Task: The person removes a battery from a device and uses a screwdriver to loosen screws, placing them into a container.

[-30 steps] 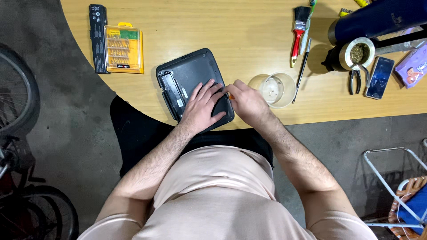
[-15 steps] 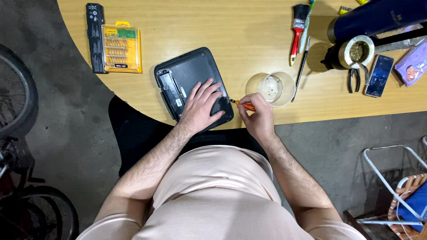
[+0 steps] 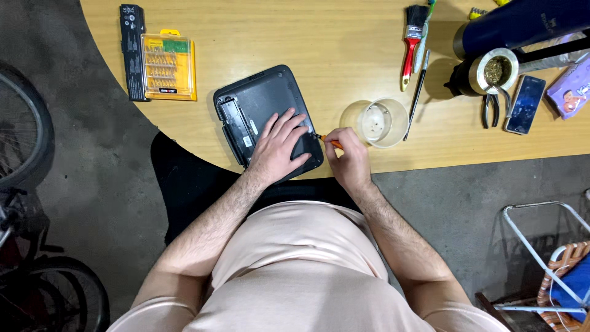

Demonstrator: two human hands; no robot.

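From the head view, my left hand (image 3: 278, 146) lies flat and released on the upturned black laptop (image 3: 265, 110) at the surface's (image 3: 295, 37) near edge. My right hand (image 3: 349, 161) is clenched around an orange screwdriver (image 3: 328, 141), tip at the laptop's right edge. A clear plastic cup (image 3: 375, 122) sits just beside that hand.

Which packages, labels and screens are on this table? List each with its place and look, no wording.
Screwdriver bit case: far left, flat yellow rectangle, clear lid, green insert.
Battery pack: left of that case, long black bar with pale labels.
Laptop: under the left hand, dark grey, underside up, small white stickers by its empty bay.
Phone: far right, dark glossy screen, unlit.
Purple packet: right edge, printed picture.
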